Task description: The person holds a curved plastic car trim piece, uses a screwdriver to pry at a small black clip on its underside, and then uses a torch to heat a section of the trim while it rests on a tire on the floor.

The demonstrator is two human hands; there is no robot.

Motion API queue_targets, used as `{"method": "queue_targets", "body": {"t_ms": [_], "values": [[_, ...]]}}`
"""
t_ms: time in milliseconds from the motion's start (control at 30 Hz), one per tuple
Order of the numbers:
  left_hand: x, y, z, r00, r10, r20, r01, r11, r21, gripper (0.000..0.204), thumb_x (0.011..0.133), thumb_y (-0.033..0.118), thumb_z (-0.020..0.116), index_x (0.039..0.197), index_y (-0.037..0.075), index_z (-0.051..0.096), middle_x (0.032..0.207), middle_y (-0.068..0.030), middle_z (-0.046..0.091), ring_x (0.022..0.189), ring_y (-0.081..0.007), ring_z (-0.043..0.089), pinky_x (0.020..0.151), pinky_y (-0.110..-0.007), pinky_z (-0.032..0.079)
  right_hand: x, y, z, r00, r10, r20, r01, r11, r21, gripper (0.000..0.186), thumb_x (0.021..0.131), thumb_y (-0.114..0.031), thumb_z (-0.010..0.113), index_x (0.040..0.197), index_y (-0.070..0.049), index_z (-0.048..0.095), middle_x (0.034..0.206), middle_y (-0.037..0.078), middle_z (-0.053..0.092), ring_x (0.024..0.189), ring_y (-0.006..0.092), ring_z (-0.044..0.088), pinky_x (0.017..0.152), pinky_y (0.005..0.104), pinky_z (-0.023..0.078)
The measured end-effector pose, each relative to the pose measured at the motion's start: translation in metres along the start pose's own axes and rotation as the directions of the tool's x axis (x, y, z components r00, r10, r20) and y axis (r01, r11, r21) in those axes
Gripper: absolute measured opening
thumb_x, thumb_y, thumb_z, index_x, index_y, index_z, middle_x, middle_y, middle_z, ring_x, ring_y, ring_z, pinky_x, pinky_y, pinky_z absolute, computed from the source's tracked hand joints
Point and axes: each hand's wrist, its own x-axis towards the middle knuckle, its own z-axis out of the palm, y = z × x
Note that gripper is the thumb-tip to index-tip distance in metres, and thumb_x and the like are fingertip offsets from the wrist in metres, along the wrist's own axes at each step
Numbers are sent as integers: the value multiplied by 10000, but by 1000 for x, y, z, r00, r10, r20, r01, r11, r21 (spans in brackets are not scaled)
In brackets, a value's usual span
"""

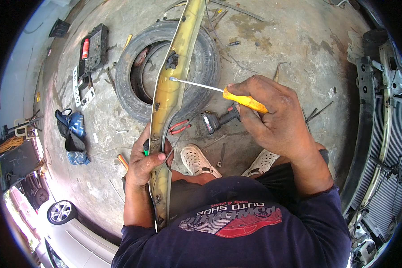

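Note:
A long, narrow yellowish panel (172, 96), with dark patches and small holes, runs from near my body up past the top of the view. My left hand (144, 167) is closed around its lower part, thumb on the near face. In my right hand (274, 116) is a screwdriver (243, 99) with a yellow handle. Its flat tip rests at the panel's face, just below a black lump (172, 60) stuck there. A green piece (146, 148) shows beside my left fingers; whether I hold it too is unclear.
Behind the panel a tire (129, 96) lies on the concrete floor. Red-handled pliers (181, 129) and a cordless power tool (212, 122) lie near my shoes. To the left are a black case (100, 47) and blue bag (78, 152); a radiator assembly (370, 129) stands right.

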Motion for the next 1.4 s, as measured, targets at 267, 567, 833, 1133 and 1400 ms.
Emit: {"method": "queue_targets", "body": {"t_ms": [267,567,833,1133,1400], "values": [[0,-3,-1,1000,14,-8,-14,1000,-3,973,766,160,807,1625,-31,390,800,-81,589,679,-189,565,641,-332,485,-1,-1,0,1000,8,9,-8,999,-47,327,854,79,708,1168,-12,724,973,128,744,876,251,764,778,337,583],[6,-3,-1,998,40,-52,-38,999,34,929,790,206,821,1595,-44,430,813,-57,558,693,-169,536,634,-326,488,-1,-4,-9,989,141,35,-143,988,51,266,864,-51,708,1129,-32,688,971,193,722,932,403,732,812,441,575],[7,-3,2,996,59,-71,-56,997,49,937,792,212,821,1602,-40,423,823,-61,564,703,-167,537,642,-330,497,-2,-6,-1,977,189,94,-200,972,126,253,894,-68,703,1143,-30,681,993,210,736,964,421,739,827,460,573],[4,-7,-1,995,83,-58,-81,996,36,941,791,151,800,1626,-20,400,812,-68,582,687,-174,554,648,-327,497,-2,-8,5,982,163,91,-170,983,73,211,951,-45,682,1155,4,697,924,144,738,822,259,756,750,330,558],[5,-1,0,998,44,-50,-37,992,119,987,757,173,796,1633,-26,390,818,-73,619,694,-170,576,667,-310,500,-4,-10,10,984,152,89,-158,986,62,209,929,-56,699,1131,-9,677,940,182,725,878,357,743,773,396,566]]}}
